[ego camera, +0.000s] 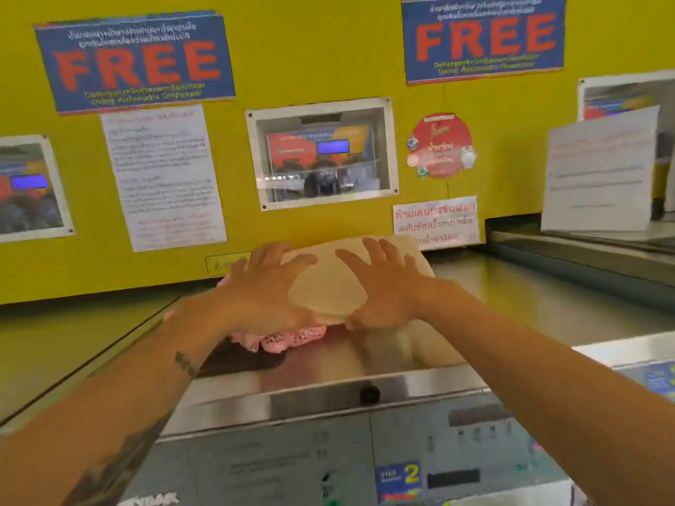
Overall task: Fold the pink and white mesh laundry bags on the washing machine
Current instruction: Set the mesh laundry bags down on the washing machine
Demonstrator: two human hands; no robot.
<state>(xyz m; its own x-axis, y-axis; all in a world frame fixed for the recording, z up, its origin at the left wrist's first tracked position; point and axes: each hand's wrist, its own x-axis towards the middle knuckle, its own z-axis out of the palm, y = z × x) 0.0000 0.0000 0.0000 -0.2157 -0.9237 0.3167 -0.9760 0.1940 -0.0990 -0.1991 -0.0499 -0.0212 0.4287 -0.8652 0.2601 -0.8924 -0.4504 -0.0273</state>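
White bag: we see the white mesh laundry bag lying folded flat on top of the washing machine, near the yellow back wall. It sits over the pink bag.
Pink bag: the pink mesh laundry bag is bunched up under the white one; only its crumpled front edge shows, plus a bit of pink at the far left by the wall.
L hand: our left hand lies palm-down w/ fingers spread & straight, pressing the left part of the white bag. Thumb tip reaches toward the bag's middle.
R hand: our right hand is also palm-down, fingers spread wide, flat on the right part of the white bag. Thumb is at the bag's near edge; we can't tell whether it tucks under.
Arms: both forearms bare, reaching fwd from the bottom corners; tattoos on the left one.
Machine top: shiny steel, w/ blurred reflections of arms & bags just in front of the pile.
Front panel: grey control panel below, black knob on the steel strip, blue sticker w/ yellow "2".
Wall: two blue "FREE" signs, a white notice sheet, a clear-covered display window, a round red sticker.
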